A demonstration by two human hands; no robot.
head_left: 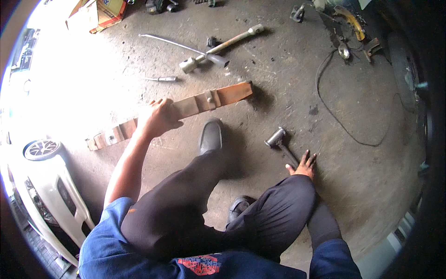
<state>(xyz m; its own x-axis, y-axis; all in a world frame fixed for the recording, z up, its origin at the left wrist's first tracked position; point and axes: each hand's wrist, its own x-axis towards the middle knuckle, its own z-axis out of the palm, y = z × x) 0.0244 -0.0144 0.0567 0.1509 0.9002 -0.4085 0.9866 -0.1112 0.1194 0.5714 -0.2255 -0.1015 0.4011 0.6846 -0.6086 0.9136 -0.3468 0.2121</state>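
Note:
My left hand (157, 118) grips a long rusty leaf spring (200, 103) near its middle; the spring lies slanted across the concrete floor, with a metal clamp band around it. My right hand (304, 165) rests with fingers spread on the floor, touching the handle of a small hammer (277, 138) whose steel head lies just up-left of the fingers. My legs in dark trousers fill the centre, with one black shoe (210, 136) planted just below the spring.
A large wheel wrench (223, 45) and a thin metal rod (168, 43) lie farther off, with a small screwdriver (161, 79) nearby. A black cable (332, 111) loops at right. A white car bumper and wheel (44, 151) stand at left; a cardboard box (97, 14) at the top.

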